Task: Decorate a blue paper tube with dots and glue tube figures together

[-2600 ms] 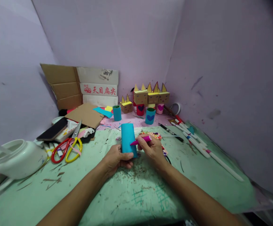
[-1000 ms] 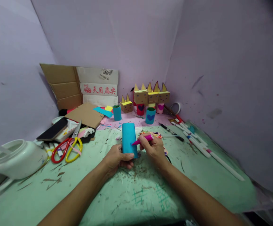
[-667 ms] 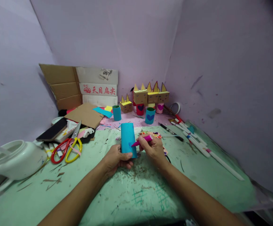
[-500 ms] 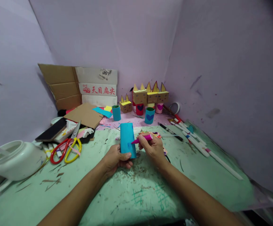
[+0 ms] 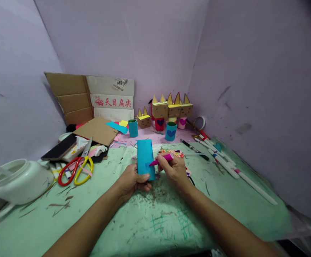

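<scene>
My left hand [image 5: 131, 181] grips the bottom of a blue paper-covered tube [image 5: 145, 157], held upright over the green mat [image 5: 150, 217]. My right hand [image 5: 173, 170] pinches a pink marker [image 5: 161, 159]. The marker's tip touches the tube's front, where a small drawn mark shows. Both hands are closed round what they hold.
Red and yellow scissors [image 5: 76, 168] lie at the left beside a white pot [image 5: 16, 184] and a black phone [image 5: 60, 147]. Cardboard sheets [image 5: 91, 101] lean on the back wall. Cardboard-headed figures [image 5: 168, 110] and small tubes [image 5: 170, 131] stand at the back. Several white markers [image 5: 225, 164] lie at the right.
The tube has turned slightly in my left hand and a small mark now shows on its front. The marker tip stays against it with small shifts.
</scene>
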Demonstrator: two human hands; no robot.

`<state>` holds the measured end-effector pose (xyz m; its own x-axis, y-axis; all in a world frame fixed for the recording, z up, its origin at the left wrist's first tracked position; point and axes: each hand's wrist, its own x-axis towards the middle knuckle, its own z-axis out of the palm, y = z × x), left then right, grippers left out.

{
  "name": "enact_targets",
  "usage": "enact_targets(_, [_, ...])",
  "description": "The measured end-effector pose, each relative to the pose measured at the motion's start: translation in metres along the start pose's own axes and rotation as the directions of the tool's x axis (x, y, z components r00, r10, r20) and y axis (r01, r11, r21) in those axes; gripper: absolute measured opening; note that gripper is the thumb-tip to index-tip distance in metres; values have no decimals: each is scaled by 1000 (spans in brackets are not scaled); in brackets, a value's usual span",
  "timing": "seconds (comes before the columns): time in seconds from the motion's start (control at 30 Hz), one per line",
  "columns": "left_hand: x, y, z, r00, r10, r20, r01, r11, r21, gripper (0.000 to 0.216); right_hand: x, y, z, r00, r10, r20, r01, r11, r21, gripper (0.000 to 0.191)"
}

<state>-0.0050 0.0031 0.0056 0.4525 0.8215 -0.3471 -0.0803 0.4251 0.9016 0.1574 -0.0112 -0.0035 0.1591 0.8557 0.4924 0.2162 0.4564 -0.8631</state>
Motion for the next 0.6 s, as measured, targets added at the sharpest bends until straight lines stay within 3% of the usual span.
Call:
enact_targets(0.4, [0,1,0,1000,2,-3,-2,1000,1,53,-1,-1,1,1000,7,-12,-7,999,38,22])
enact_targets(0.6, [1,0,0,1000,-4,2,4,1000,-1,52,-1,1,-1,998,32,52,-33,999,35,26])
